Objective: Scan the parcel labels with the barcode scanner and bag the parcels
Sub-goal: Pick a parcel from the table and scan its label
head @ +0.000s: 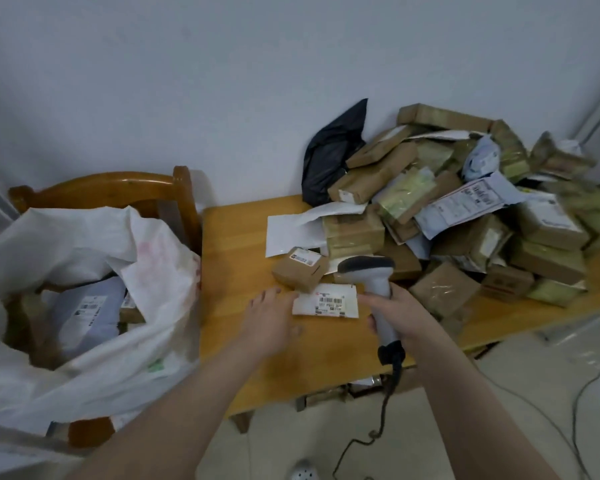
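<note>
Right hand (397, 315): closed around the grip of my barcode scanner (373, 271), lower centre of the frame, its grey head pointing left and down toward the label.
Left hand (271, 317): open, palm down on the tabletop (243, 265), fingers spread, fingertips touching the left edge of the white parcel.
White parcel (326, 301): flat on the tabletop between my two hands, barcode label face up.
Small cardboard box (300, 270): just behind the white parcel, label on top, tilted.
Parcel pile (465, 209): brown boxes and white mailers heaped against the wall, right half of the frame, a black plastic bag (333, 157) at its left end.
White sack (94, 278): open on the wooden chair (118, 183) at the left of the frame, a grey labelled mailer (87, 310) lying inside.
Scanner cable (378, 427): hangs from the handle toward the floor.
</note>
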